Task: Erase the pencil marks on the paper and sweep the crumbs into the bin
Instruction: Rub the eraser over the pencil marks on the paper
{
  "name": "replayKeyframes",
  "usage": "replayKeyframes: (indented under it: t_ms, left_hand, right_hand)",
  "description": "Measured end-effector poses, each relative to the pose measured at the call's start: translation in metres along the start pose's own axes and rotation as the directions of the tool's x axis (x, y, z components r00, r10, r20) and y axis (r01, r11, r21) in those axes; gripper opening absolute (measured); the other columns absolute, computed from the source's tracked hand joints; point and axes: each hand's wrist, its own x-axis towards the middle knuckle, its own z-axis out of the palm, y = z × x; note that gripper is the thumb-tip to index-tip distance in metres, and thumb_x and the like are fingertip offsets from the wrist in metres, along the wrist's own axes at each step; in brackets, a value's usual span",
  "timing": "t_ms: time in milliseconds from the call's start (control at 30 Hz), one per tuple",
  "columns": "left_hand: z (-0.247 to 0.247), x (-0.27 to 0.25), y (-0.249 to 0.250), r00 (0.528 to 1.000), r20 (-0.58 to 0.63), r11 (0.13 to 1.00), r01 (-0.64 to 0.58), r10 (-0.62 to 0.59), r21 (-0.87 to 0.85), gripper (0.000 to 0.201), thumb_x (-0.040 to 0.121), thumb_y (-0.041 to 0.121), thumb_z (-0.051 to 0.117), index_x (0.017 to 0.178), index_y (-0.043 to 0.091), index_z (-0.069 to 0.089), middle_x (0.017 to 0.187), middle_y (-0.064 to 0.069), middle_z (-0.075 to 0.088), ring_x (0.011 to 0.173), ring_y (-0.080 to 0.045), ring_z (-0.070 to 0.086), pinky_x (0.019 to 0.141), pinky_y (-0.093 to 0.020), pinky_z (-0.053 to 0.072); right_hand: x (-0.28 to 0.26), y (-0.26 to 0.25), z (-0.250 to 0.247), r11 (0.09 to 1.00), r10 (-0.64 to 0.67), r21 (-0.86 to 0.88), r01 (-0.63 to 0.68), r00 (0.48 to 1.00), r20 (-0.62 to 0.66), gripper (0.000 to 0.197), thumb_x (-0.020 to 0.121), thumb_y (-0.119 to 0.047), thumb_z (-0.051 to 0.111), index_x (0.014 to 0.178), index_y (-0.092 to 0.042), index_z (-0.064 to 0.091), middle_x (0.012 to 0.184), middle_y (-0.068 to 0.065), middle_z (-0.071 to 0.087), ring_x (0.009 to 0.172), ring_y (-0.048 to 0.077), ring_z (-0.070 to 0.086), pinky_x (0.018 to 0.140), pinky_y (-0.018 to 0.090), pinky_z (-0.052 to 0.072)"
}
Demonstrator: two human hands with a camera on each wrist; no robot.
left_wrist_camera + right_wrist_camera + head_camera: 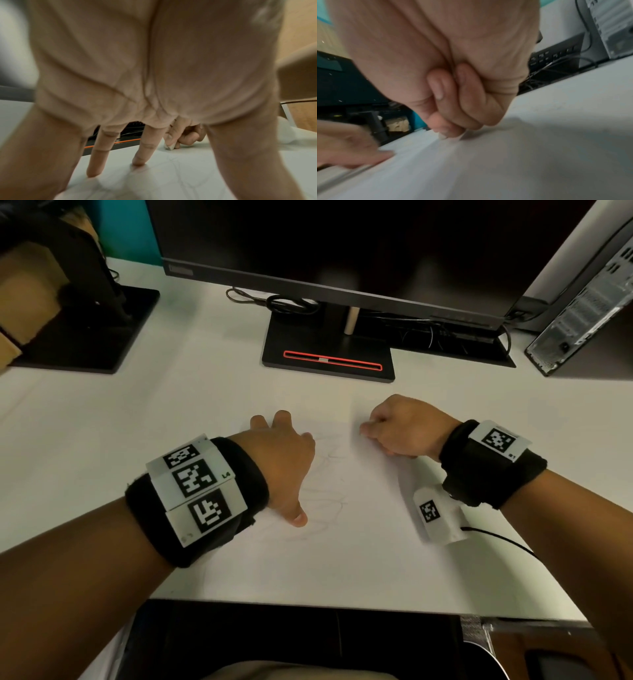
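The right hand [407,426] is closed into a loose fist, its fingers curled under and its fingertips pinching a small white eraser [169,146] whose lower end touches the sheet. In the right wrist view only a pale sliver of the eraser [443,137] shows below the fingertips, pressed to the surface. The left hand [284,463] lies spread, fingers straight and splayed, their tips pressing down on the sheet; the left wrist view shows two fingertips [139,161] planted on it, and the thumb reaches back toward the near edge of the desk.

Both hands rest on a white sheet of paper [342,549] that lies flat on the middle of the white desk [102,412], reaching nearly to its near edge. The sheet is hard to tell from the desk. Faint grey looping pencil scribbles [325,494] run across it between the two hands and just beside the left thumb; they are thin and pale.

Each wrist wears a black band with white coded tags. At the far edge of the desk stands a black monitor [342,244] on a black base with a red-rimmed slot [332,361], cables coiled behind it. A grey computer tower [589,299] stands at the far right corner.
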Motion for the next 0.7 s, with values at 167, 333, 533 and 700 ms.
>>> replayKeyframes:
  t_ms: [167,333,533,700]
  left_hand:
    - [-0.001,0.001,0.0,1.0,0.012,1.0,-0.001,0.001,-0.008,0.1,0.07,0.062,0.079,0.147,0.019,0.032,0.133,-0.012,0.029,0.122,-0.037,0.039,0.075,-0.04,0.047]
    - [0.0,0.0,0.0,1.0,0.005,1.0,0.0,0.0,-0.012,0.1,0.071,0.062,0.079,0.147,0.018,0.032,0.133,-0.013,0.028,0.122,-0.037,0.038,0.073,-0.039,0.046]
    - [0.001,0.0,0.0,1.0,-0.006,1.0,0.0,0.0,-0.006,0.097,0.069,0.063,0.08,0.142,0.018,0.035,0.13,-0.012,0.029,0.118,-0.036,0.039,0.068,-0.039,0.044]
    - [0.0,0.001,0.0,1.0,0.006,1.0,-0.003,0.003,-0.02,0.099,0.069,0.062,0.08,0.145,0.018,0.034,0.131,-0.012,0.029,0.12,-0.037,0.039,0.071,-0.039,0.045]
  right_hand:
    - [0.001,-0.012,0.005,0.997,-0.054,-0.047,0.058,0.995,0.084,0.042,0.101,-0.035,0.053,0.076,-0.005,0.067,0.066,0.012,0.065,0.051,0.019,0.051,0.05,0.024,0.043]
    - [0.003,-0.018,0.005,0.995,-0.067,-0.064,0.072,0.995,0.07,0.041,0.101,-0.034,0.051,0.078,-0.004,0.066,0.07,0.009,0.065,0.054,0.018,0.053,0.054,0.024,0.043]
    - [0.01,-0.021,0.003,0.998,-0.041,-0.037,0.04,0.999,-0.015,0.041,0.102,-0.032,0.05,0.079,-0.002,0.067,0.071,0.011,0.064,0.055,0.02,0.052,0.053,0.025,0.04]
    - [0.008,-0.028,0.006,0.996,-0.062,-0.059,0.067,0.995,0.082,0.041,0.101,-0.033,0.053,0.073,-0.006,0.065,0.066,0.009,0.06,0.053,0.021,0.05,0.053,0.026,0.042]
